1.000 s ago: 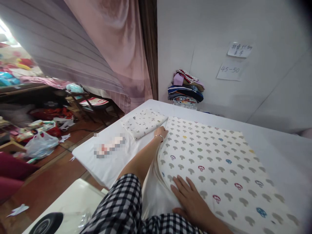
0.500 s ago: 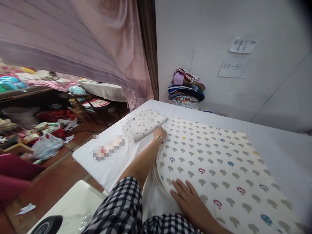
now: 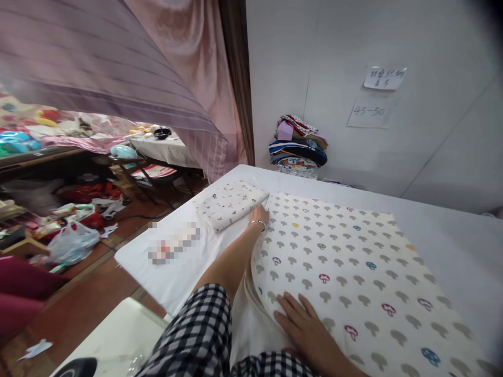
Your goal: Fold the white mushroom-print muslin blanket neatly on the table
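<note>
A cream fabric with grey and coloured mushroom prints (image 3: 346,262) lies folded in layers on the white-covered table. Its left edge curves where the layers bend. My left hand (image 3: 259,214) is closed at the far left corner of this fabric, and its fingertips are hidden. A bracelet circles that wrist. Resting flat with fingers spread, my right hand (image 3: 301,317) presses on the near left part of the fabric. Just beyond my left hand is a smaller folded cloth with tiny scattered prints (image 3: 230,204).
A pixelated patch (image 3: 175,246) covers something on the table's left side. Folded textiles (image 3: 298,146) are stacked against the wall under paper notes (image 3: 369,112). A pink curtain (image 3: 204,73) hangs at the left. Bags (image 3: 74,242) clutter the floor; a pale stool-like surface (image 3: 113,335) stands nearby.
The view has shifted slightly, and the curtain hangs a little differently, showing a dark bowl behind it. Both hands keep their places on the fabric.
</note>
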`<state>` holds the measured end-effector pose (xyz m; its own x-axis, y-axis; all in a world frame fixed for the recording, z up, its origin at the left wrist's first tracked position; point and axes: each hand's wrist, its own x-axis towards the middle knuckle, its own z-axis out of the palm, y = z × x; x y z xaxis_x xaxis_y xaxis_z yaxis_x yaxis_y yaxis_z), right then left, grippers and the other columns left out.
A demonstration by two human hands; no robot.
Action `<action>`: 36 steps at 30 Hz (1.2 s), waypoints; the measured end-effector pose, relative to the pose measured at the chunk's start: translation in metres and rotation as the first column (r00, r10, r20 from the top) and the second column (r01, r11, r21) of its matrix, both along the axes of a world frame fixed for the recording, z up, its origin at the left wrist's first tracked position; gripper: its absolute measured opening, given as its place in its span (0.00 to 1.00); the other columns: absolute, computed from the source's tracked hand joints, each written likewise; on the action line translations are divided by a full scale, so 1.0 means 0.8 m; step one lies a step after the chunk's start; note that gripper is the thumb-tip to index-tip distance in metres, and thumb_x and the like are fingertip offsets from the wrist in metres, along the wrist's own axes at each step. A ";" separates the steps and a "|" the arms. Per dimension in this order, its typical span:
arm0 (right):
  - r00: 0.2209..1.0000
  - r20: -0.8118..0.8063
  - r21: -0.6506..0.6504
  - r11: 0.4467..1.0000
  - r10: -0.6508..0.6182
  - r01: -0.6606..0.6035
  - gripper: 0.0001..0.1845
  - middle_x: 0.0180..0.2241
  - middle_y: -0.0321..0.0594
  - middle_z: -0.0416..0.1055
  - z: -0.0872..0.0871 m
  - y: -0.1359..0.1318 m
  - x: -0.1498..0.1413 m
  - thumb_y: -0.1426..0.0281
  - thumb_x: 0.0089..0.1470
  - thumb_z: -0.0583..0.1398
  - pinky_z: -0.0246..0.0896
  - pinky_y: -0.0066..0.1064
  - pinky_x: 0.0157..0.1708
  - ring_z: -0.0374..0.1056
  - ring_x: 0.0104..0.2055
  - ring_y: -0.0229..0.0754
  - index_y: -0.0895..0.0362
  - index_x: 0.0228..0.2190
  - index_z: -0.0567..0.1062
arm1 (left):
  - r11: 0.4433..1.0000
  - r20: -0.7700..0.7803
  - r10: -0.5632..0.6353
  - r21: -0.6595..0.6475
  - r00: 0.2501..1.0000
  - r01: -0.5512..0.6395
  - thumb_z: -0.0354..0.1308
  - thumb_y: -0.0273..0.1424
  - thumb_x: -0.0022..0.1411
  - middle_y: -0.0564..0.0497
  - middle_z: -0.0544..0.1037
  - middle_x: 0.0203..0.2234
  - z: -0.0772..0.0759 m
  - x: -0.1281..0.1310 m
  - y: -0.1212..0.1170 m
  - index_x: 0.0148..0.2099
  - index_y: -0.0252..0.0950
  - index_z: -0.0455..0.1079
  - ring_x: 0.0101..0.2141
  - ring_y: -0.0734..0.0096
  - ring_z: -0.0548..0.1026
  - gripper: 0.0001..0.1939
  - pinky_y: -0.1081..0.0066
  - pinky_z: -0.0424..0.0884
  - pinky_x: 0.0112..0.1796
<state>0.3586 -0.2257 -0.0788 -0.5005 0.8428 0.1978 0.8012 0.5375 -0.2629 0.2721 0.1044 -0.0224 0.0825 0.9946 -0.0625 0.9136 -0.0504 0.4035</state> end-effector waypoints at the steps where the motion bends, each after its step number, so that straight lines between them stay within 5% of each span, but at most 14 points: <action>1: 1.000 0.004 -0.004 1.000 0.002 -0.002 0.34 0.64 0.38 0.42 0.000 0.000 0.000 0.62 0.52 0.60 0.41 0.47 0.60 0.40 0.64 0.49 0.50 0.58 0.56 | 1.000 0.005 -0.002 0.001 1.000 0.002 0.51 0.36 0.59 0.41 0.75 0.43 0.000 0.000 0.000 0.44 0.35 0.69 0.45 0.57 0.71 0.14 0.65 0.65 0.42; 18: 0.998 0.056 0.130 0.991 0.019 -0.026 0.29 0.62 0.43 0.47 -0.006 0.004 0.001 0.62 0.51 0.58 0.47 0.46 0.59 0.44 0.63 0.50 0.53 0.54 0.61 | 0.993 0.065 0.003 -0.121 0.998 0.004 0.51 0.39 0.59 0.45 0.76 0.42 0.001 0.006 0.026 0.43 0.37 0.69 0.43 0.62 0.72 0.14 0.70 0.66 0.37; 24: 0.999 0.041 0.134 0.991 -0.014 0.008 0.31 0.62 0.43 0.48 -0.006 0.002 -0.002 0.70 0.47 0.61 0.46 0.45 0.60 0.47 0.62 0.51 0.53 0.54 0.62 | 0.992 0.088 -0.016 -0.124 0.996 0.027 0.48 0.35 0.62 0.40 0.75 0.40 -0.005 0.008 0.032 0.40 0.32 0.70 0.41 0.63 0.72 0.14 0.71 0.64 0.37; 28: 0.998 0.055 0.182 0.983 0.000 -0.010 0.29 0.61 0.43 0.50 -0.006 0.004 -0.001 0.64 0.49 0.60 0.46 0.43 0.60 0.47 0.62 0.50 0.54 0.53 0.62 | 0.989 0.078 -0.015 -0.146 0.997 0.027 0.49 0.34 0.60 0.39 0.76 0.37 -0.005 0.009 0.041 0.39 0.32 0.71 0.40 0.62 0.73 0.14 0.70 0.65 0.35; 31: 0.997 0.079 0.259 0.966 0.001 -0.021 0.26 0.61 0.41 0.51 -0.011 0.008 0.000 0.60 0.53 0.57 0.43 0.43 0.61 0.44 0.63 0.47 0.53 0.52 0.63 | 0.988 0.074 -0.013 -0.154 0.997 0.024 0.49 0.38 0.60 0.39 0.77 0.37 0.000 0.013 0.047 0.39 0.34 0.71 0.39 0.60 0.73 0.15 0.68 0.66 0.36; 36: 0.994 0.105 0.387 0.922 -0.043 -0.001 0.18 0.59 0.36 0.55 -0.022 0.012 0.000 0.69 0.54 0.56 0.34 0.40 0.63 0.43 0.63 0.43 0.50 0.48 0.66 | 0.988 0.074 -0.016 -0.149 0.997 0.027 0.48 0.40 0.60 0.40 0.76 0.39 0.006 0.024 0.052 0.38 0.35 0.71 0.40 0.60 0.72 0.15 0.67 0.66 0.37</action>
